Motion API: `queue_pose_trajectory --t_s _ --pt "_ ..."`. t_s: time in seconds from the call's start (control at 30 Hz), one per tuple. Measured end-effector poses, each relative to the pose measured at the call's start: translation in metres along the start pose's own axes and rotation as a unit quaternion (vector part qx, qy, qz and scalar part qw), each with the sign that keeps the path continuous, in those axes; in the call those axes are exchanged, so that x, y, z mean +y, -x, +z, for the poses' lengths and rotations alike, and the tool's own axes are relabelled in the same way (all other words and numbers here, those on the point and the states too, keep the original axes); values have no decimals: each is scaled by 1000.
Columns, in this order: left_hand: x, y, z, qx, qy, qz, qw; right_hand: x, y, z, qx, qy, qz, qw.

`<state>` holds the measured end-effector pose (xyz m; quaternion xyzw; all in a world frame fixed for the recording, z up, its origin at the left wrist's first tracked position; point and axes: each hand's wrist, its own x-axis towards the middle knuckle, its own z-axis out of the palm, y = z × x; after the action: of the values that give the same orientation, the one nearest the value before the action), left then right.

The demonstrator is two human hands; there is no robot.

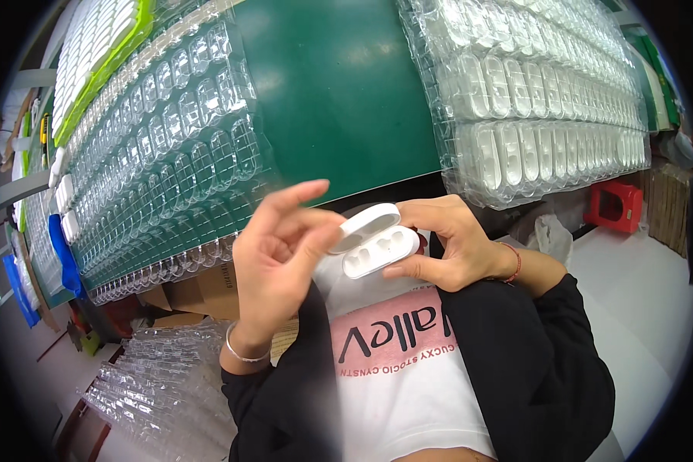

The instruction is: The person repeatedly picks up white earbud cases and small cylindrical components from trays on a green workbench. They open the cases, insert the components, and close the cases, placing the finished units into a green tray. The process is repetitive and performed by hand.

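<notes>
A small white earbud charging case [381, 252] is in front of my chest, its rounded lid [369, 223] tipped up and its hollows showing. My right hand [450, 242] grips the case at its right end, with the thumb along the near side and fingers behind. At the lid's left end, my left hand [277, 250] has its thumb and a bent finger closed on the edge, while the index finger stretches out above. Slight blur softens the left fingertips, and part of the lid's end is hidden behind them.
A green table [331, 100] lies ahead. Clear plastic trays [177, 131] cover its left side; trays with white oval case parts [531, 154] are stacked at right. A red plastic holder [616, 206] stands at far right. More clear trays [161, 377] lie below left.
</notes>
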<state>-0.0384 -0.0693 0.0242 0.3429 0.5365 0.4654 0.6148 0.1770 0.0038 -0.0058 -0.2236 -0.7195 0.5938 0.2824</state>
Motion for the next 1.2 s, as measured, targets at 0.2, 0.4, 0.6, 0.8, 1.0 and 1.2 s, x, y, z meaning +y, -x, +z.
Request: queue_pose_trajectory --t_s 0.2,0.4,0.6,0.8,1.0,1.2 --pt "2 9 -6 -44 -10 182 982 -11 -12 -3 28 23 31 999" --pt "33 -12 -16 -68 -336 253 905 -13 -35 11 55 12 12 998" --pt "66 -43 -26 -51 -407 282 867 -46 -31 -22 -104 -147 217 959" --pt "95 -86 10 -163 -400 391 812 -78 -72 -73 -22 272 -36 961" --pt "119 -126 15 -21 -420 450 787 -57 -138 -169 41 331 -98 938" --pt "104 -106 -20 144 -399 388 818 16 -238 -376 243 559 13 793"
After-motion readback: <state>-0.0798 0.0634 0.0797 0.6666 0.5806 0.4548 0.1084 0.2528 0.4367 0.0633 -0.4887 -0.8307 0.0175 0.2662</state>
